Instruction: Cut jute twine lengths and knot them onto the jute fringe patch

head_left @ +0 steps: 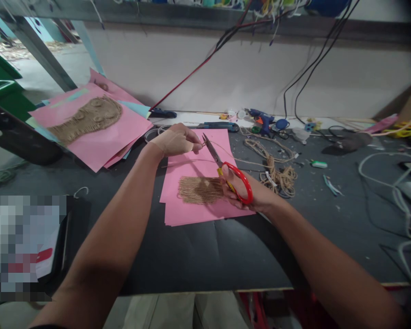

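Observation:
My right hand (248, 194) grips red-handled scissors (231, 171), blades pointing up and left over a pink paper sheet (195, 212). My left hand (178, 139) is pinched on a thin jute string (212, 147) that meets the scissor blades. A patch of glued jute strands (200, 189) lies on the pink sheet just left of my right hand. A loose tangle of jute cord (277, 173) lies to the right of the sheet.
A stack of pink sheets (99, 137) with a larger jute shape (87, 119) sits at the back left. A blue glue gun (265, 121), small tools and cables lie along the wall. White cords (390, 169) trail at the right. The dark table (198, 260) has its front edge near me.

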Demonstrator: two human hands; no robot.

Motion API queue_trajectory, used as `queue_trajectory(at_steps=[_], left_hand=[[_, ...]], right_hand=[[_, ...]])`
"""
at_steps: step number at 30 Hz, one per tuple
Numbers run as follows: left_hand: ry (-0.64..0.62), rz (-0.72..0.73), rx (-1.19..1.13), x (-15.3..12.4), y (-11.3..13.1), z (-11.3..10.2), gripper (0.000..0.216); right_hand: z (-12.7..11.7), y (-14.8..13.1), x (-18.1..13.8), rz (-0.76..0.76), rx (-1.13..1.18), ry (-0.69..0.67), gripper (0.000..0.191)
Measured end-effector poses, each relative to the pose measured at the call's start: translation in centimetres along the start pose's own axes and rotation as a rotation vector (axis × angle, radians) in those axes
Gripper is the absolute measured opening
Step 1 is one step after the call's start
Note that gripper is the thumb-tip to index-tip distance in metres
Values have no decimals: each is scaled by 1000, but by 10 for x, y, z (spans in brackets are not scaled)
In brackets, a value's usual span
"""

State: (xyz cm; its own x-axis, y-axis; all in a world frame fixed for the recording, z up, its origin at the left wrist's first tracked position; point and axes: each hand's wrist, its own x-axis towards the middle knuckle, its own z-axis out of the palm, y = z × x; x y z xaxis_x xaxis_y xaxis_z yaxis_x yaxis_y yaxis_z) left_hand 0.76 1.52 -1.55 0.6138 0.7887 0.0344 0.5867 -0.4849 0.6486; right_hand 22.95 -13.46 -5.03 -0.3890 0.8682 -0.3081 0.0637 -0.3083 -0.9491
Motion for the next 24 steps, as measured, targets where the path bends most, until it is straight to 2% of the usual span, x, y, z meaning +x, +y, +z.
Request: queue_trajectory(at_steps=[8,13,17,21,24], left_hand=[[-11,-31,18,-1,2,-1,18],[-36,-30,40,-3,3,-5,21],[-61,-121,104,-5,1,-7,21],[-93,-204,108,-7,-4,-9,24],[-98,-226,98,-7,-7,-11,26]], right_hand=[[4,-8,-4,16,-36,2,59],[-1,-2,-1,6,9,55,57],[-5,2,2,-51,44,95,58],[-12,1,5,-148,11,225,55],[-21,3,10,-226,-140,390,50]])
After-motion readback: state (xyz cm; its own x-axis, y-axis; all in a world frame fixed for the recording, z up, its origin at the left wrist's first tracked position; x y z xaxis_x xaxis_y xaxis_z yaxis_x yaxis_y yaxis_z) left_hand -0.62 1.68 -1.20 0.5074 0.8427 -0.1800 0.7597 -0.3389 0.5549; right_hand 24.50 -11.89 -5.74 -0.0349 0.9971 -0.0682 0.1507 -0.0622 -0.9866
